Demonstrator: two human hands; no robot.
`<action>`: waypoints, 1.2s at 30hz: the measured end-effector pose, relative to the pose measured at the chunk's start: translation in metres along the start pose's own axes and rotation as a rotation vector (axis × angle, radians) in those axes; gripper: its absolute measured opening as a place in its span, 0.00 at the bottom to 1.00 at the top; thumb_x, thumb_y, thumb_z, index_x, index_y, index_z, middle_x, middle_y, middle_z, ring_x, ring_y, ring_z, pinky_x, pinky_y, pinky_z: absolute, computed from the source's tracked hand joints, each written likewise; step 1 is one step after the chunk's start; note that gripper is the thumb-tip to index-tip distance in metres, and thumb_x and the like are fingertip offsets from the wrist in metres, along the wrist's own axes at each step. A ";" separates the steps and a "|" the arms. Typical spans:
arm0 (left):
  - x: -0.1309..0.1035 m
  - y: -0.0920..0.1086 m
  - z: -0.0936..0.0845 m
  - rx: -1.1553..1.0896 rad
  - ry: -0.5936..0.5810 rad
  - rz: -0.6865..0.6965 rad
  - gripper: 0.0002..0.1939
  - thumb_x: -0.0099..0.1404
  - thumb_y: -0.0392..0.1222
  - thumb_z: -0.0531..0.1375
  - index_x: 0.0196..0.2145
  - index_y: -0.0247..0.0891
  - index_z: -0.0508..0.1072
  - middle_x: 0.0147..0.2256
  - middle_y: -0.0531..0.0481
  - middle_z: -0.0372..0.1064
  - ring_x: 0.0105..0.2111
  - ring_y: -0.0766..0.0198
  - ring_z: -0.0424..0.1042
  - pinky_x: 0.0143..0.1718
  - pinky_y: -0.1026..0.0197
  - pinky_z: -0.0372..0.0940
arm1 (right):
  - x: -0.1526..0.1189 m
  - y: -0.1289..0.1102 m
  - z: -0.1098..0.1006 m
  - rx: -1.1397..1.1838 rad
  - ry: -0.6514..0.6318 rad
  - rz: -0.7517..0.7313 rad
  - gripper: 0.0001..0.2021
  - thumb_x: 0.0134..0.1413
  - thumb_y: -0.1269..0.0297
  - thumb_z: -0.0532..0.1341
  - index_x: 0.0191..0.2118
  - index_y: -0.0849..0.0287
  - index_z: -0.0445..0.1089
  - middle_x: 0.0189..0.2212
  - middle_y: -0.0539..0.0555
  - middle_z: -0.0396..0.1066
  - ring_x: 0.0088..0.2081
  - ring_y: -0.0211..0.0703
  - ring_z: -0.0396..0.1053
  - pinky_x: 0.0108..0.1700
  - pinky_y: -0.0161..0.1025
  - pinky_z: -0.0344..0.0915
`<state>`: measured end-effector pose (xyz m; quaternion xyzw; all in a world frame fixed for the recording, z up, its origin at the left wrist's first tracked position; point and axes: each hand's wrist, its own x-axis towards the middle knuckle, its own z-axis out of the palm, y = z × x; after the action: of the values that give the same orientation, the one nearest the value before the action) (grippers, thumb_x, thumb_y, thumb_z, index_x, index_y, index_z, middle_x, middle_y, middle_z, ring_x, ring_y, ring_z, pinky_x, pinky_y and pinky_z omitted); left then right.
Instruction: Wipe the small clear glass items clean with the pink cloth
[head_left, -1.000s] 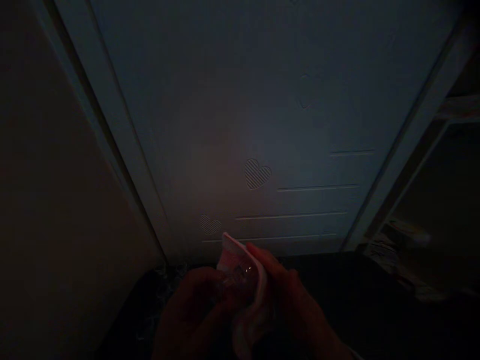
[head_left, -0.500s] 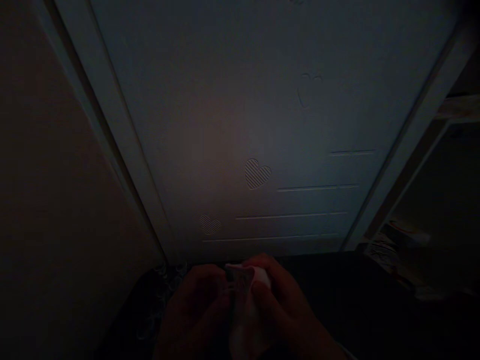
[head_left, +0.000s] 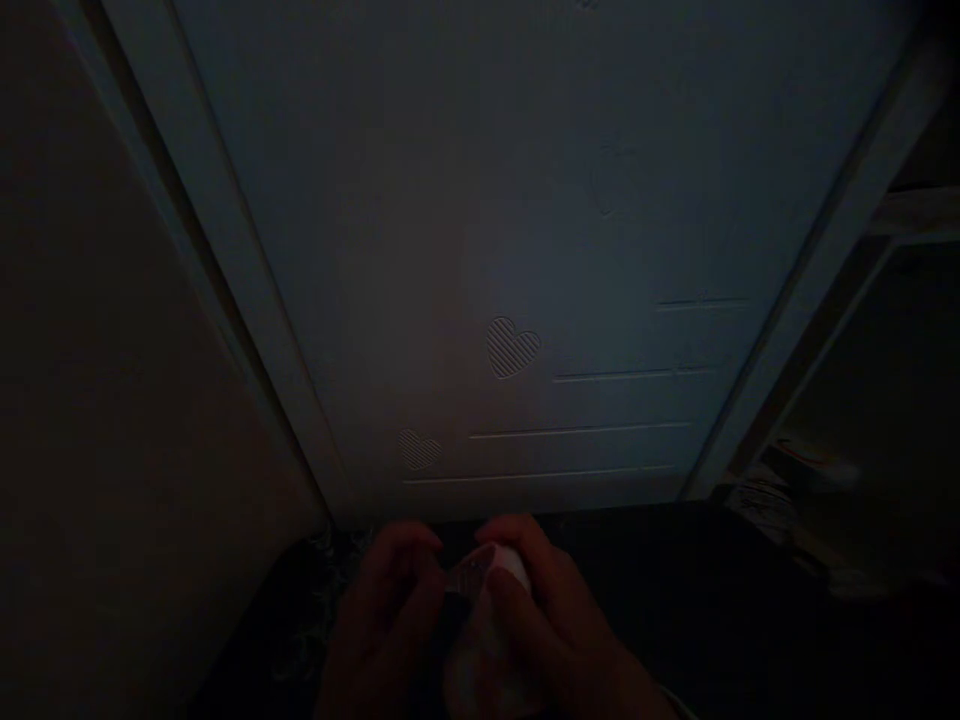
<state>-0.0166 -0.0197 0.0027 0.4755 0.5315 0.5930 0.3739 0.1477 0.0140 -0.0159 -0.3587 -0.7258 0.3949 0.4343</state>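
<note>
Pinkish, crumpled cloth [head_left: 484,660] hangs in the right hand [head_left: 561,612], grip closed; the left hand [head_left: 384,612] pinches a clear object [head_left: 465,578].

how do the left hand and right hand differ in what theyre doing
The left hand seems to pinch a clear item, while the right hand grips a pale cloth. The right hand's thumb presses on the cloth; the left hand's is off it. Both are bare and dimly lit.

The right grip [head_left: 562,620] holds a pale cloth [head_left: 480,665] near a heart-marked panel [head_left: 435,250].
</note>
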 end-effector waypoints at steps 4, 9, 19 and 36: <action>0.005 -0.005 -0.006 0.061 0.000 -0.042 0.08 0.59 0.50 0.64 0.32 0.44 0.74 0.28 0.55 0.73 0.29 0.61 0.73 0.29 0.65 0.68 | -0.004 0.008 0.005 0.102 0.063 0.038 0.13 0.62 0.51 0.56 0.43 0.56 0.67 0.31 0.53 0.71 0.29 0.43 0.68 0.30 0.36 0.64; 0.008 -0.002 -0.002 0.128 -0.048 -0.036 0.10 0.61 0.51 0.62 0.28 0.44 0.73 0.26 0.55 0.70 0.28 0.60 0.71 0.28 0.64 0.66 | -0.001 0.007 0.002 0.081 0.078 -0.030 0.11 0.64 0.55 0.55 0.40 0.56 0.68 0.29 0.51 0.71 0.28 0.42 0.68 0.29 0.35 0.64; 0.002 0.010 0.008 0.062 -0.045 -0.023 0.12 0.61 0.53 0.63 0.28 0.42 0.73 0.24 0.56 0.70 0.26 0.63 0.68 0.26 0.65 0.63 | 0.008 0.006 0.005 0.046 0.170 -0.229 0.08 0.66 0.64 0.53 0.39 0.56 0.69 0.33 0.52 0.73 0.34 0.41 0.71 0.37 0.36 0.67; -0.007 0.007 0.014 0.114 -0.142 0.017 0.14 0.57 0.56 0.67 0.31 0.43 0.76 0.23 0.57 0.68 0.25 0.63 0.65 0.28 0.64 0.60 | 0.011 0.001 0.006 0.083 0.171 -0.008 0.10 0.61 0.61 0.53 0.30 0.55 0.66 0.23 0.49 0.69 0.25 0.40 0.68 0.28 0.35 0.61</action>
<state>-0.0007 -0.0237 0.0077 0.5412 0.5326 0.5298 0.3779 0.1387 0.0231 -0.0149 -0.3698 -0.6705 0.3907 0.5110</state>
